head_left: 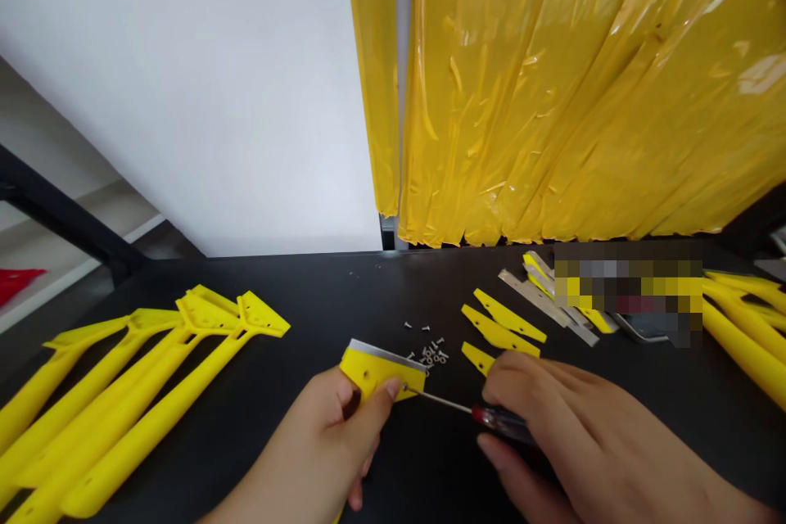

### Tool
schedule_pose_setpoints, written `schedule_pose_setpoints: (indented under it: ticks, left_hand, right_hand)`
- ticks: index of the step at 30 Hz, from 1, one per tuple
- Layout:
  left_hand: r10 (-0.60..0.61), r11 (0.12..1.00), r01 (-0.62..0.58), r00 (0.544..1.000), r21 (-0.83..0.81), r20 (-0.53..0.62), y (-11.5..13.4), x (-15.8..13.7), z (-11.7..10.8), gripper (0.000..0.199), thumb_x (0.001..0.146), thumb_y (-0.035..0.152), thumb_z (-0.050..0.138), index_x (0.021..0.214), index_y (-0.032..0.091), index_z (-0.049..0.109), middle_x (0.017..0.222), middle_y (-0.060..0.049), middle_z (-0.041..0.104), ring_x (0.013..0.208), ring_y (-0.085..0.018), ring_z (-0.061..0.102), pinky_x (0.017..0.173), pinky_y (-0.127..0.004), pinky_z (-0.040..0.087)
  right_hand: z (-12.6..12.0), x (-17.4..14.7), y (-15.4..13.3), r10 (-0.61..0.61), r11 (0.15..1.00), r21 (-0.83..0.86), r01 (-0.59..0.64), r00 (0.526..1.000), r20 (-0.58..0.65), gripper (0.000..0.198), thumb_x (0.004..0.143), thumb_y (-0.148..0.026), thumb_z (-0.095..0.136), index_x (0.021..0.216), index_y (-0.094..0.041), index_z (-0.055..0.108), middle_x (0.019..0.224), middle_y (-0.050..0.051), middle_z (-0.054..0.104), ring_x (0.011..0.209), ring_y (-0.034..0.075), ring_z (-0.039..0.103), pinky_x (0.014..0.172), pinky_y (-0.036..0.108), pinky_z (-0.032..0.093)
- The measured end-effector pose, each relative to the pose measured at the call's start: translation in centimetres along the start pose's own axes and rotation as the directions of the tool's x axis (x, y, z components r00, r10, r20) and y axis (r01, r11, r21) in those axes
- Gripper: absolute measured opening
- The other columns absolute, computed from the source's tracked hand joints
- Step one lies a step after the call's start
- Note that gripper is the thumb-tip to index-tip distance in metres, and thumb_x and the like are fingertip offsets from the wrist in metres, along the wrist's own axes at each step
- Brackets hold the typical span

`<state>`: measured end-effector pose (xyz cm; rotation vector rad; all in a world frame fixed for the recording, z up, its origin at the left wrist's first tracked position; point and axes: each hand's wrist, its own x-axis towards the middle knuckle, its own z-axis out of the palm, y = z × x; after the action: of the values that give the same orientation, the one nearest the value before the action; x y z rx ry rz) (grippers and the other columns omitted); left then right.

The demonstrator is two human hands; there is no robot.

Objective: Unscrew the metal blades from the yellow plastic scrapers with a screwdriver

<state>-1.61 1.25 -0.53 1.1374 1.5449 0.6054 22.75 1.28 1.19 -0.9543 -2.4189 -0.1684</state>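
My left hand point(332, 426) grips a yellow plastic scraper point(381, 372) with a metal blade along its upper edge; the thumb presses on its face near a screw. Most of the scraper's handle is hidden behind that hand. Closed around a screwdriver point(500, 421) with a dark red, see-through handle is my right hand point(553, 417). The screwdriver's tip meets the screw at the right of the scraper's head. Just beyond the scraper lies a small pile of screws and nuts point(433, 356). Several flat yellow plates point(500, 333) rest beside my right hand.
Several yellow scraper handles point(147, 377) lie on the black table point(319, 295) at the left. Loose metal blades point(540, 299) sit at the back right, next to a blurred-out patch. More yellow handles point(749, 344) are at the right edge. Yellow plastic sheeting point(521, 98) hangs behind.
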Motion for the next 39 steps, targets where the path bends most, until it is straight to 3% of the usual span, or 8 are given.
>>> schedule_pose_setpoints:
  ticks: [7,10,14,17,21,24,28,39]
  left_hand:
    - [0.001,1.0,-0.001,1.0,0.01,0.009,-0.21,0.0,-0.14,0.057,0.093,0.065,0.061,0.058,0.023,0.047,0.046,0.006,0.048,0.035,-0.01,0.044,0.039,-0.022,0.034]
    - [0.0,1.0,0.0,1.0,-0.002,0.0,-0.34,0.14,-0.14,0.056,0.093,0.067,0.061,0.06,0.024,0.048,0.047,0.006,0.049,0.036,-0.01,0.044,0.039,-0.022,0.035]
    - [-0.011,1.0,0.011,1.0,-0.016,-0.016,-0.53,0.3,-0.07,0.058,0.089,0.069,0.064,0.057,0.024,0.047,0.045,0.006,0.048,0.034,-0.01,0.044,0.038,-0.022,0.034]
    - [-0.021,0.999,0.021,1.0,-0.031,0.0,-0.62,0.34,-0.05,0.06,0.086,0.07,0.066,0.053,0.024,0.046,0.043,0.006,0.046,0.033,-0.01,0.043,0.037,-0.022,0.034]
    - [-0.01,1.0,0.009,1.0,-0.026,-0.018,-0.5,0.28,-0.08,0.059,0.088,0.068,0.065,0.053,0.023,0.048,0.044,0.005,0.048,0.034,-0.011,0.046,0.038,-0.021,0.035]
    - [-0.018,0.999,0.018,1.0,-0.04,-0.009,-0.32,0.3,-0.09,0.059,0.088,0.067,0.066,0.053,0.023,0.048,0.044,0.005,0.048,0.033,-0.01,0.045,0.037,-0.021,0.034]
    - [-0.01,0.999,0.01,1.0,-0.051,-0.003,-0.24,0.41,-0.15,0.061,0.089,0.066,0.065,0.051,0.022,0.048,0.043,0.005,0.048,0.032,-0.009,0.045,0.038,-0.02,0.034]
    - [0.002,0.995,-0.001,1.0,-0.098,0.011,-0.03,0.38,-0.23,0.063,0.088,0.065,0.068,0.047,0.022,0.049,0.042,0.005,0.045,0.032,-0.01,0.046,0.037,-0.02,0.035]
  right_hand:
    - [0.13,0.23,0.31,0.003,1.0,0.017,-0.003,1.0,-0.008,0.02,0.112,-0.027,0.037,0.103,-0.022,0.053,0.082,0.002,0.071,0.067,0.019,0.07,0.058,0.034,0.052]
    - [0.05,0.24,0.49,-0.008,0.999,0.04,0.006,0.999,0.046,0.023,0.112,-0.026,0.04,0.091,-0.025,0.05,0.072,-0.002,0.066,0.056,0.016,0.064,0.051,0.033,0.047]
    - [0.14,0.16,0.75,-0.038,0.997,0.069,0.04,0.999,-0.037,0.021,0.113,-0.029,0.035,0.11,-0.021,0.055,0.092,0.005,0.074,0.078,0.02,0.073,0.065,0.034,0.056]
    - [0.37,0.16,0.71,-0.039,0.997,0.065,0.037,0.999,0.036,0.021,0.112,-0.022,0.039,0.095,-0.024,0.052,0.08,-0.001,0.068,0.066,0.017,0.067,0.058,0.032,0.052]
    - [0.57,0.03,0.51,-0.002,0.999,0.036,0.003,1.0,-0.028,0.02,0.113,-0.026,0.036,0.109,-0.021,0.055,0.092,0.005,0.072,0.079,0.02,0.071,0.067,0.034,0.056]
    - [0.55,-0.02,0.48,0.007,0.999,0.037,-0.008,1.0,0.028,0.019,0.112,-0.023,0.039,0.098,-0.023,0.052,0.084,0.001,0.069,0.07,0.018,0.068,0.062,0.033,0.054]
    - [0.38,0.06,0.4,0.023,1.0,0.009,-0.023,0.999,0.042,0.019,0.112,-0.023,0.037,0.107,-0.022,0.055,0.091,0.002,0.071,0.077,0.02,0.07,0.065,0.035,0.054]
    - [0.28,0.21,-0.02,0.049,0.998,0.037,-0.054,0.993,0.108,0.02,0.105,-0.016,0.041,0.093,-0.025,0.054,0.077,-0.003,0.066,0.061,0.018,0.065,0.056,0.034,0.045]
